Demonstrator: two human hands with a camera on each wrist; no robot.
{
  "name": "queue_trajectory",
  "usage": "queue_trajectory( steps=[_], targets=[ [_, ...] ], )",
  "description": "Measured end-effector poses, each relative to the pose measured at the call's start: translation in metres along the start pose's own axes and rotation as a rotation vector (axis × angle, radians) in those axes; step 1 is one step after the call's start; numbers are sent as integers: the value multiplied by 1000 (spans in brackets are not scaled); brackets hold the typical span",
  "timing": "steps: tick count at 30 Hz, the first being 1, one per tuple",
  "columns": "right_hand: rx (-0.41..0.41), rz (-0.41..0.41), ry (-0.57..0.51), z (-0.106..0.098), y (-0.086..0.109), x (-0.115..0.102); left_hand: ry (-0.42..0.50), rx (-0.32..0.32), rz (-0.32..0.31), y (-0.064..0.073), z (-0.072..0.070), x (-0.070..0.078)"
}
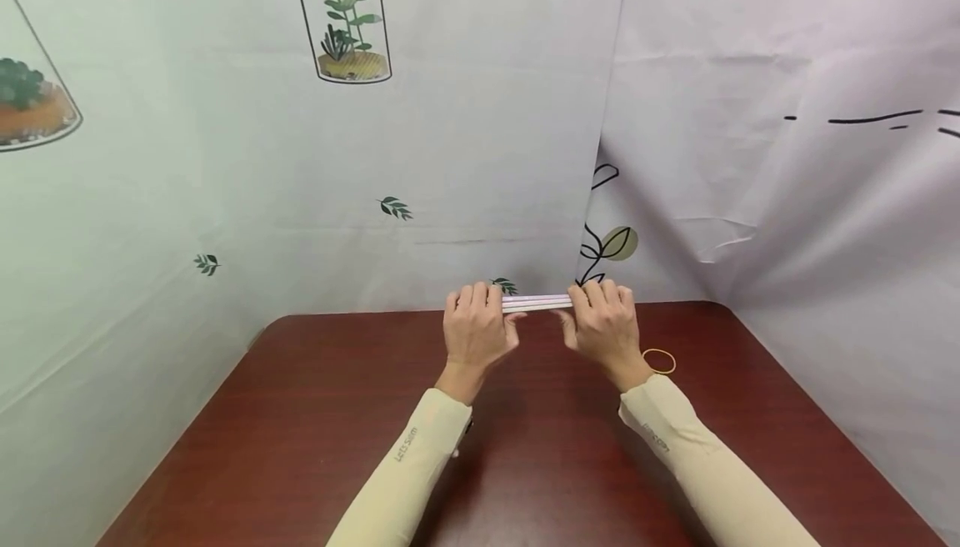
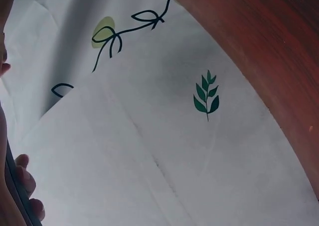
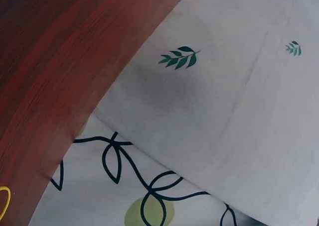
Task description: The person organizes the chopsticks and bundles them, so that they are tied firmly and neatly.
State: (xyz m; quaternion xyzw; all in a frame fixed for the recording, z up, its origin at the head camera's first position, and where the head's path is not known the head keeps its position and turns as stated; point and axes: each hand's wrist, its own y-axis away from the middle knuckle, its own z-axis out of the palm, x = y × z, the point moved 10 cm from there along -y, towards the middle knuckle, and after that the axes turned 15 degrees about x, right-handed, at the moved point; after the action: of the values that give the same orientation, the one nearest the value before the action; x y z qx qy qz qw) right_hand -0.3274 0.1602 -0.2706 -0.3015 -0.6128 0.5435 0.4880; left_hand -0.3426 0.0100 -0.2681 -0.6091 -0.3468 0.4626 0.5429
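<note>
Pale slim bundle point(image 1: 536, 303) held up near far edge of bench point(image 1: 337, 397), left hand point(image 1: 474, 326) and right hand point(image 1: 606, 322) curled round either end. Probably light, stiff, smooth; best gripped at both ends.

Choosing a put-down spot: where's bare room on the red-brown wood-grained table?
Bare: between the left edge of the table and the cream left sleeve; between that and the cream right sleeve; from there to the right edge. Crowded: far middle, where the left hand and right hand hold slim pinkish-white rods, plus the thin yellow ring beside the right wrist.
</note>
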Motion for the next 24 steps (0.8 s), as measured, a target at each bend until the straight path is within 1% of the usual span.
queue_trajectory(
  steps=[4,8,13,19,24],
  targets=[
    [-16,15,-8,1,-1,0,-19,-10,-20,-1,0,0],
    [-17,11,-24,2,-5,0,-43,-18,-42,-4,0,-2],
    [48,7,-32,-1,-9,-1,-63,-19,-31,-7,0,-2],
    [135,-8,-14,-4,-16,-1,-35,11,-42,-8,-1,0],
    [154,-21,-2,-6,-18,1,-30,-38,-59,-9,3,1]
  ],
)
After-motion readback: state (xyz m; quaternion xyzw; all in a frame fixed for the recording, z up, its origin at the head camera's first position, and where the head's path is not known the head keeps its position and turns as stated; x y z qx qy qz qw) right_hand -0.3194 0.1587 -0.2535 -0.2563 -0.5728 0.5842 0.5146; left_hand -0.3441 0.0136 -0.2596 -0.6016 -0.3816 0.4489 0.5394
